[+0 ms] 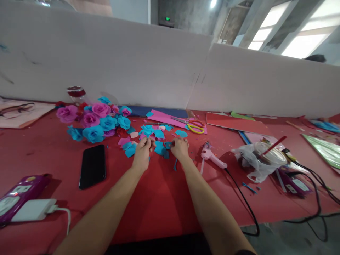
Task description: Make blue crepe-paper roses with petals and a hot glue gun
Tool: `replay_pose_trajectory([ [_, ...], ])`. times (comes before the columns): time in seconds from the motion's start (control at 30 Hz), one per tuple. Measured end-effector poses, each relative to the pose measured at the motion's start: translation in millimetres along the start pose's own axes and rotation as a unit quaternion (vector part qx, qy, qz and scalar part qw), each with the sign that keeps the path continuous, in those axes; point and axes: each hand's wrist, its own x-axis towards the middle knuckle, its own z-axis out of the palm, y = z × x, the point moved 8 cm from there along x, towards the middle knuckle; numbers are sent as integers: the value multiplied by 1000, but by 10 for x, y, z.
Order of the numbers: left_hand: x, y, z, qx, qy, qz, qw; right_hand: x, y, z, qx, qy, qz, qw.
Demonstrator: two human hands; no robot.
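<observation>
My left hand (142,153) is closed in a pinch over the red table, beside a pile of cut paper. What its fingertips hold, if anything, is too small to make out. To the right, my right hand (180,148) has its fingers together on a small blue paper petal (168,145) at the pile's edge. Loose blue petals (159,147) lie between the hands, and a layered blue paper flower (147,130) sits just behind them. Pink paper scraps (124,141) are mixed in. A thin blue strip (175,165) lies below my right hand.
Finished paper roses (93,133) are bunched at left, before a lidded jar (77,95). A black phone (92,166) lies nearer. Scissors (196,126) rest on pink paper behind. At right are a corded glue gun (212,156), a bagged cup (269,156) and a purple power strip (293,182).
</observation>
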Motion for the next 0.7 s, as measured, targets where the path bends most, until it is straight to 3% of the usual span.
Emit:
replay_pose_trajectory([
  [0.2,-21,69,-10,61,17,3,998,-61,-132,105,193,-40,-29,980],
  [0.33,-60,-7,52,77,-14,-63,995,-138,-282,191,435,-97,-42,894],
  [0.4,-62,-33,49,82,-18,-78,993,-145,-300,210,484,-99,-37,869],
  [0.6,-12,-92,-52,62,28,-114,991,-91,-230,230,465,-84,-30,881],
  [0.7,14,-121,-124,63,61,-124,988,-50,-151,169,443,-40,-33,895],
])
